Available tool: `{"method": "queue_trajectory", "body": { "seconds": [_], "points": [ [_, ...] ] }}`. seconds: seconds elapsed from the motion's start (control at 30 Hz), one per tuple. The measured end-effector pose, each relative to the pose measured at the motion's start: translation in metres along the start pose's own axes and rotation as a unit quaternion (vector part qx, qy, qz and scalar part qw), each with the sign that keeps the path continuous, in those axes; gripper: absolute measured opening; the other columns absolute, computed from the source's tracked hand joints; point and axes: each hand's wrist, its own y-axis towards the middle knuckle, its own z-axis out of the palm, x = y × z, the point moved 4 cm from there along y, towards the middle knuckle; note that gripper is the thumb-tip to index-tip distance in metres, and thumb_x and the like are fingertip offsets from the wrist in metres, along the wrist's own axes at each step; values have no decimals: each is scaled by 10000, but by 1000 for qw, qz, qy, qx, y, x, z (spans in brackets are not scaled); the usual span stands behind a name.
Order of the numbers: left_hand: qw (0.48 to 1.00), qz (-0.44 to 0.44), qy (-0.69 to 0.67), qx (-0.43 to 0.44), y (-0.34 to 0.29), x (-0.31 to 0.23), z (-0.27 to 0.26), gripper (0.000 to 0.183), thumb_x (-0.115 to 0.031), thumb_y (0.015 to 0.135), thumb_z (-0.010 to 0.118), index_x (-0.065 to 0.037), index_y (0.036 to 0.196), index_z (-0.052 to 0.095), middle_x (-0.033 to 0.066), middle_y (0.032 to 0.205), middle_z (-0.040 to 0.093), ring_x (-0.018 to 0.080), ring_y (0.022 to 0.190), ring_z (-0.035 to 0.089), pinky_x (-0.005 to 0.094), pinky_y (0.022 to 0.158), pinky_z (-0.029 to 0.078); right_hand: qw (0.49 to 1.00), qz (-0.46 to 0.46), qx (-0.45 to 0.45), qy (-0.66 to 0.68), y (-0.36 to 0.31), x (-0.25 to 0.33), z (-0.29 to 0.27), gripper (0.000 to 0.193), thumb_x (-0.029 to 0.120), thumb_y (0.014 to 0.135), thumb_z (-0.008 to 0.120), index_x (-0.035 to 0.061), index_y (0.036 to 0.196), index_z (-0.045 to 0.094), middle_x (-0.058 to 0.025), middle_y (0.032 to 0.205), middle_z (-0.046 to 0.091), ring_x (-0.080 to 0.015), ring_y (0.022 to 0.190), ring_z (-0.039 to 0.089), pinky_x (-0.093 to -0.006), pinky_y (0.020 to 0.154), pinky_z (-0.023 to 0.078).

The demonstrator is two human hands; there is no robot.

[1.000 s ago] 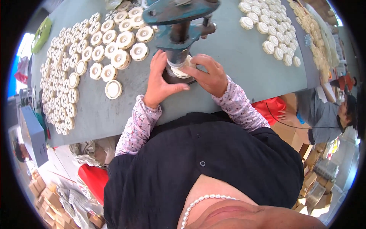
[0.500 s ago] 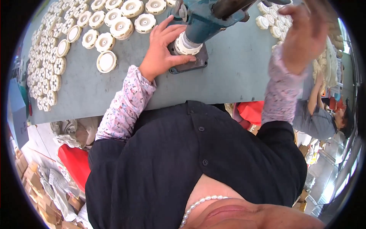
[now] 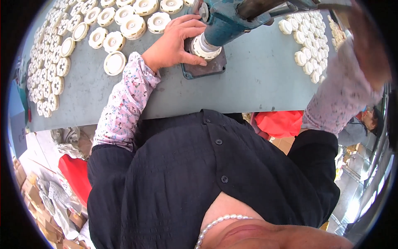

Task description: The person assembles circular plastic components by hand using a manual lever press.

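Observation:
A teal hand press (image 3: 226,25) stands at the table's far middle, its ram down on a cream round plastic cap (image 3: 204,52). Under the cap is the press's dark square base (image 3: 204,69). My left hand (image 3: 172,45) curves round the cap's left side, thumb at the near edge and fingers beyond it. At the far right, my right hand (image 3: 371,50) is raised close to the end of the press's lever (image 3: 296,6). Motion smears its fingers, so its grip on the lever cannot be made out.
Rows of cream round caps (image 3: 133,27) cover the grey table's (image 3: 257,83) left and back. Another group of small caps (image 3: 309,43) sits right of the press. A blue box (image 3: 17,124) stands past the left edge. Another person (image 3: 369,120) is partly visible at the right.
My right hand has swung outward to the right, toward the lever's end. The lever now reaches further right across the top. My left hand stays at the cap.

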Motion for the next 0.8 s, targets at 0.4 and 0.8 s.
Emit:
{"method": "queue_trajectory", "body": {
  "seconds": [0.4, 0.8],
  "points": [
    [994, 43, -87, -46, 7, -20, 1, 728, -304, 677, 957, -48, 1308, 701, 127, 1346, 638, 333, 1363, 523, 436, 1168, 405, 988, 86, 97, -88, -92, 51, -13, 310, 362, 1099, 555, 64, 1030, 601, -157, 908, 660, -127, 647, 496, -317, 596, 390],
    [966, -60, 15, -252, -23, -29, 36, 776, -404, 656, 983, -158, 1342, 716, 15, 1353, 661, 355, 1448, 445, 531, 1221, 268, 987, 72, 117, -78, -92, 49, -13, 258, 321, 1090, 515, 79, 1094, 604, -176, 963, 656, -163, 655, 533, -316, 586, 401]
  ]
}}
